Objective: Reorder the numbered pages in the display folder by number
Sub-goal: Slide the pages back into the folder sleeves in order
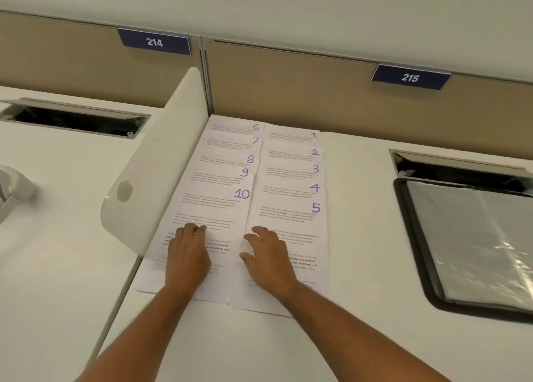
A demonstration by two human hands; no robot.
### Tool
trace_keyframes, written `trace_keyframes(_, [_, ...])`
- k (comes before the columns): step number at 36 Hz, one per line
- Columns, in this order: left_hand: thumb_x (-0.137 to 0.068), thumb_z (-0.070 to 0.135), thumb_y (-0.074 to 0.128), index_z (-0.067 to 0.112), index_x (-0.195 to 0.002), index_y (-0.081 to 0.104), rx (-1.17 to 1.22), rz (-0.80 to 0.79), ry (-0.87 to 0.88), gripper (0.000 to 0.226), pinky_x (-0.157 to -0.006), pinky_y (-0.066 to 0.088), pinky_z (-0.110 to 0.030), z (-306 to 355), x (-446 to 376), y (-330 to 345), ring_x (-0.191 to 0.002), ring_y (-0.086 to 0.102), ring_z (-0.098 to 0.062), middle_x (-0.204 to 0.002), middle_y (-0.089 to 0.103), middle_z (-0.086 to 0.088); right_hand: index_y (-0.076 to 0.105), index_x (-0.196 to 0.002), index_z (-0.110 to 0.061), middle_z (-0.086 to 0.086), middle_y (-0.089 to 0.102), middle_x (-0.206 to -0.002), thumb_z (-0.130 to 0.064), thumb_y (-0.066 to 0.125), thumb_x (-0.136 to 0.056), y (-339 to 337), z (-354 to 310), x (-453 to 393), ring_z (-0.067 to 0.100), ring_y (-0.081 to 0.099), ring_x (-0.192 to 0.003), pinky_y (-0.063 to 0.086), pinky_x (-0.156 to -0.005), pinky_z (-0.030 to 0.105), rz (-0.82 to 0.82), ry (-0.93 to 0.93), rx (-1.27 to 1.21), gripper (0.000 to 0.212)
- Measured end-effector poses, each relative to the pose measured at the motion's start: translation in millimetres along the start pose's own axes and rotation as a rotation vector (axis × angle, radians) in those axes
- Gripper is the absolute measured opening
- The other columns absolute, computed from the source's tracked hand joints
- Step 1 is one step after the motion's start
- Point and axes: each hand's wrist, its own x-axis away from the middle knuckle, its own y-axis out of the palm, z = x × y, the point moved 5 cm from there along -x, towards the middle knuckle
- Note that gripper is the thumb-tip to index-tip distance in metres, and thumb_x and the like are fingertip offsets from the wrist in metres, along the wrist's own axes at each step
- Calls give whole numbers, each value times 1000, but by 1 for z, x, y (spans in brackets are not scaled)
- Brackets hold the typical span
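Nearest the camera, two bare forearms reach forward over the white desk (pixel 360 208), and both hands lie flat on paper with fingers loosely spread, gripping nothing: the left hand (pixel 189 254) presses the lower part of the left column of pages (pixel 219 197), the right hand (pixel 269 262) presses the lower part of the right column of pages (pixel 288 205), the two hands near each other but apart. The sheets are fanned in overlapping steps so that each handwritten number shows: 10, 9, 8, 7, 6 running away on the left, and 5, 4, 3, 2, 1 running away on the right, the far sheets reaching the tan partition (pixel 288 87). The display folder (pixel 467 246) lies open off to the right, well apart from the pages, its clear sleeves catching the light. The sorting looks done, and the step in hand seems to be gathering the columns into one ordered stack. To do it well, each column is best slid together with flat palms so the overlap closes without a sheet slipping out of turn; then one stack goes on the other so that 5 meets 6, with a check of the corner numbers before sleeving. The white divider (pixel 150 162) crowds the left column, so that side should be drawn inward, not pushed outward. Farther off, labels reading 214 and 215 sit on the partition.
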Motion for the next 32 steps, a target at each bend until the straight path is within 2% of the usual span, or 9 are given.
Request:
trace_keyframes(5, [-75,-7,71,2,-118,65,55,-8,115,44,-73,52,-43,51,-12,8,-94,59,-32,-111,63,-15,44,-152,-21,0,34,-163,-41,54,-102,-14,25,16,20,28,-149,20,-122,39,48,35,43,55])
trace_keyframes(8, [-79,-2,70,4,-121,63,57,-36,185,43,-76,53,-41,83,-16,16,-98,60,-29,-116,64,-13,43,-153,-16,5,36,-162,-43,55,-102,-23,45,24,22,30,-150,21,-124,42,93,47,82,58])
trace_keyframes(13, [-89,16,70,4,-135,55,34,-67,279,50,-94,52,-47,137,-18,28,-124,56,-33,-137,56,-15,37,-156,-15,6,31,-165,-45,50,-104,-45,83,38,23,24,-154,18,-125,45,126,99,151,61])
trace_keyframes(18, [-98,26,60,6,-145,47,31,-131,309,53,-108,44,-49,195,-14,43,-140,43,-35,-152,45,-17,30,-159,-17,5,24,-168,-48,45,-106,-71,132,55,22,17,-156,14,-127,43,121,169,167,63])
trace_keyframes(25, [-97,28,62,5,-140,51,62,-148,378,51,-104,47,-49,295,0,62,-138,46,-35,-149,48,-18,30,-159,-18,6,24,-168,-49,39,-107,-121,220,89,22,17,-156,13,-127,43,162,284,189,61])
trace_keyframes(32, [-108,36,39,11,-155,31,58,-250,359,54,-121,25,-44,402,22,78,-152,23,-29,-165,25,-11,36,-155,-15,10,33,-164,-49,42,-107,-177,315,130,27,28,-152,25,-124,44,214,391,223,59])
